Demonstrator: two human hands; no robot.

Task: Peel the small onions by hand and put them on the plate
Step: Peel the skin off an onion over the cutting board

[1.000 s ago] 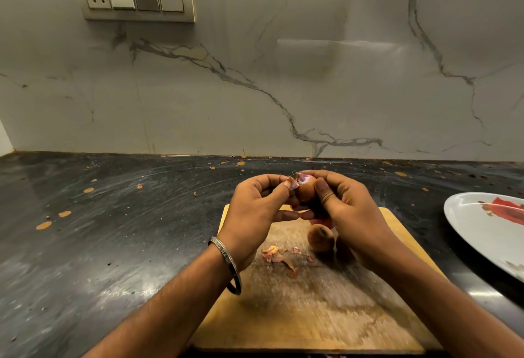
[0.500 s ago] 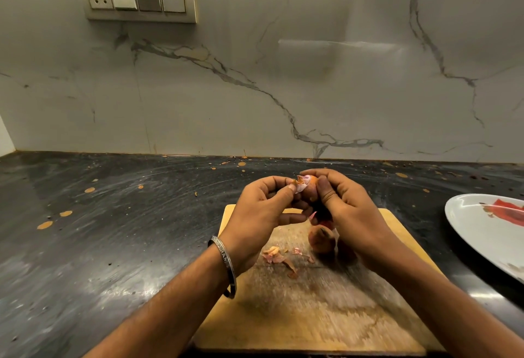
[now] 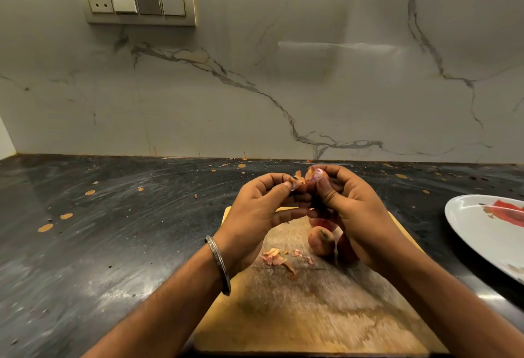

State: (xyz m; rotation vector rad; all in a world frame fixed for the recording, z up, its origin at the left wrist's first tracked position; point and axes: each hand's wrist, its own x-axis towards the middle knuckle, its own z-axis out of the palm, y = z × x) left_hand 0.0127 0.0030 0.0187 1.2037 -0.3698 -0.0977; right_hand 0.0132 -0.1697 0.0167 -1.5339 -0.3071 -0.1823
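My right hand [image 3: 351, 210] grips a small onion [image 3: 315, 176] above the far end of the wooden cutting board [image 3: 312, 312]; its purple flesh shows at the top. My left hand [image 3: 261, 204] pinches a strip of papery skin [image 3: 296, 180] pulled off the onion's left side. Below the hands, unpeeled small onions [image 3: 321, 241] lie on the board, partly hidden by my right hand. Bits of peeled skin [image 3: 273, 255] lie on the board to their left. The white plate [image 3: 482, 232] with a red print sits at the right edge.
The board lies on a dark stone counter [image 3: 113, 244] speckled with small flecks. A marble wall with a switch panel [image 3: 136, 1] rises behind it. A metal bangle [image 3: 218, 264] circles my left wrist.
My left hand has drawn the skin away to the left, and a gap has opened between the loose strip and the onion. Both hands have stayed above the board's far end.
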